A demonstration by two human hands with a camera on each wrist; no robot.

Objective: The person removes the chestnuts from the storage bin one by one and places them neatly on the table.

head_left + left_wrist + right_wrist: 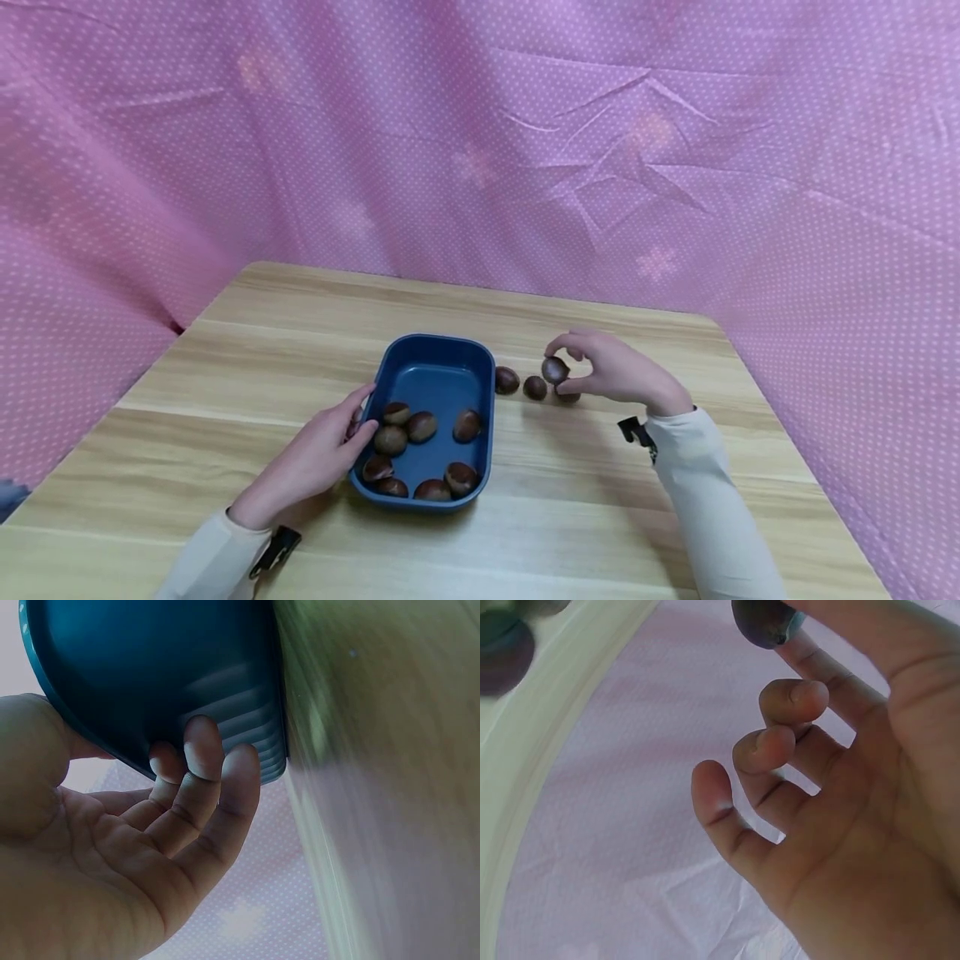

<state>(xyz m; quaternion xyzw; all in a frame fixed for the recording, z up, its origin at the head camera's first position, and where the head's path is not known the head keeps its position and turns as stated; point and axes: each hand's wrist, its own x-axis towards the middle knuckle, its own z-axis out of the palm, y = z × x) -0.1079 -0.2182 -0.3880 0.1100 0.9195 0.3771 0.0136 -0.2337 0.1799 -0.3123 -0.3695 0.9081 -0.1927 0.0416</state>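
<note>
In the head view, a blue rectangular box (427,504) stands on the table with several brown chestnuts (422,427) in its nearer half. My left hand (318,446) grips the box's left side, thumb at the rim. In the left wrist view, curled fingers (202,754) lie against the ribbed outer wall. To the right of the box, my right hand (618,371) pinches a chestnut (555,370) between thumb and index finger, above the table. The right wrist view shows this held chestnut (765,622) at its top edge, the other fingers loosely bent.
A chestnut (507,381) lies close to the box's right wall, with a smaller one (535,387) beside it. Another chestnut (567,395) is partly hidden under my right hand. Pink dotted cloth (480,150) hangs behind and around the wooden table (247,350).
</note>
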